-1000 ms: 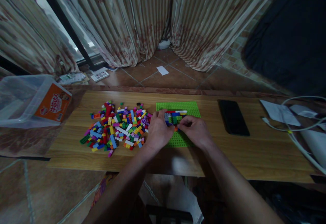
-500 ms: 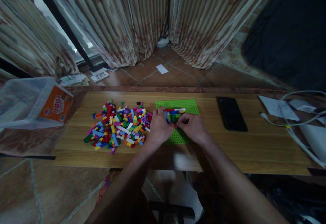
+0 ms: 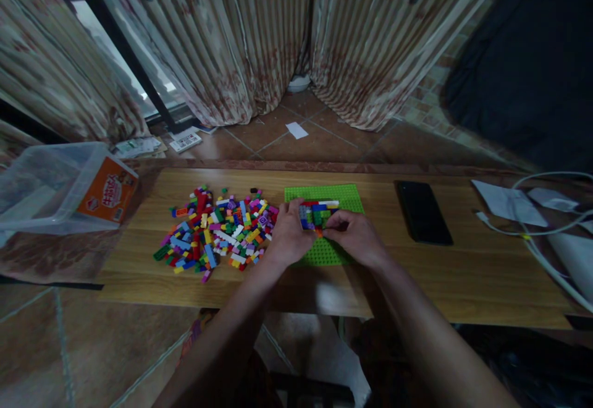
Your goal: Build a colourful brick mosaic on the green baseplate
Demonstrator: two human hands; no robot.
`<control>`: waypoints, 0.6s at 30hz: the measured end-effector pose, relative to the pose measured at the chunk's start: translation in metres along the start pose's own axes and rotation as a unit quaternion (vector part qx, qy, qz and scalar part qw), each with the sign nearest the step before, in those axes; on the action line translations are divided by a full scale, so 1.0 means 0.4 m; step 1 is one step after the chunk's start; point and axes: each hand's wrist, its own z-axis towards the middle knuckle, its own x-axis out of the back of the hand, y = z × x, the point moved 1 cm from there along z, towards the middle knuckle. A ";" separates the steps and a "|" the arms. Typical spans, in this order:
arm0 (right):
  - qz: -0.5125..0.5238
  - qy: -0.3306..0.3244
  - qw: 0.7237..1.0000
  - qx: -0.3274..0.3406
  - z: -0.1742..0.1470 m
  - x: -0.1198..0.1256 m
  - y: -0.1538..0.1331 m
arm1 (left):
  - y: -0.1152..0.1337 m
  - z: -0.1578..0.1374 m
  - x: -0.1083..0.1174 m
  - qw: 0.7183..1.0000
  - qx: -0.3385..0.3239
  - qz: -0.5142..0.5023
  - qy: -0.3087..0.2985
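Note:
A bright green studded baseplate lies on the wooden table, carrying a low build of coloured toy bricks in blue, green, red, white and grey. My left hand is curled against the left side of this build, its thumb along the near edge. From the right, my right hand pinches at the build's near edge, thumb and index finger together. A small orange brick shows at those fingertips, partly covered. Left of my left hand spreads a pile of loose mixed bricks.
A black phone lies right of the baseplate. White cables and papers are at the table's right end. Beyond the left end, a clear plastic bin with an orange label lies tipped. Curtains hang behind the table.
The camera view has shifted slightly. My right fingertips have drawn a little back from the build's near edge, and the orange brick shows more. My left hand stays at the build.

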 end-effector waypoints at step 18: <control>-0.061 0.020 0.998 0.018 -0.003 -0.012 -0.004 | 0.015 -0.006 -0.012 1.000 0.018 0.005 0.012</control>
